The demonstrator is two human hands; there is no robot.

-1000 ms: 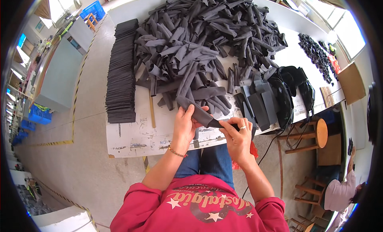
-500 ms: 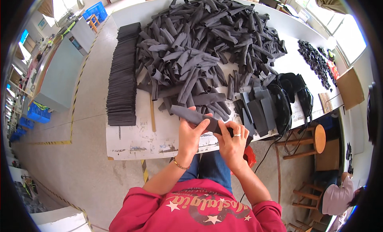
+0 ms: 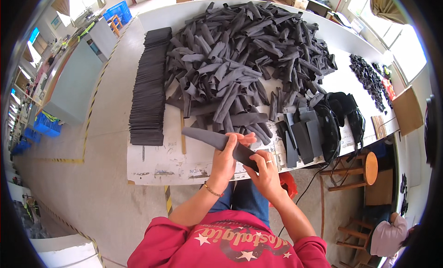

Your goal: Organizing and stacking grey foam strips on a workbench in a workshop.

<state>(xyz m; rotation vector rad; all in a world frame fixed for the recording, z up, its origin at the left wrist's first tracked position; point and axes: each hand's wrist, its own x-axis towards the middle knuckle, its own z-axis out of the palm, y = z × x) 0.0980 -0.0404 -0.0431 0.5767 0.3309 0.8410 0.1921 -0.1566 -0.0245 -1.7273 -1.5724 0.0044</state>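
Between my hands, above the table's near edge, is a long dark grey fabric sleeve [image 3: 207, 138]. Its paler end points left, and its blacker end lies between my hands. My left hand [image 3: 226, 157] grips it near the middle, thumb on top and the other fingers behind. My right hand [image 3: 265, 170] pinches the black end; a ring is on one finger. Just beyond my hands lies a big heap of similar rolled grey sleeves [image 3: 240, 60]. A neat row of flat dark pieces [image 3: 148, 88] is stacked along the table's left side.
Black flat panels [image 3: 302, 136] and glossy black bundles [image 3: 328, 125] with a cord lie on the table [image 3: 161, 169] at the right. A wooden stool [image 3: 369, 168] stands beside it. Small black pieces [image 3: 369, 81] lie far right. Another person [image 3: 389, 235] sits at the lower right.
The sleeve has shifted left, its pale end now reaching further out and more black fabric showing between my hands. My right hand has moved slightly left and down. The view has shifted a little.
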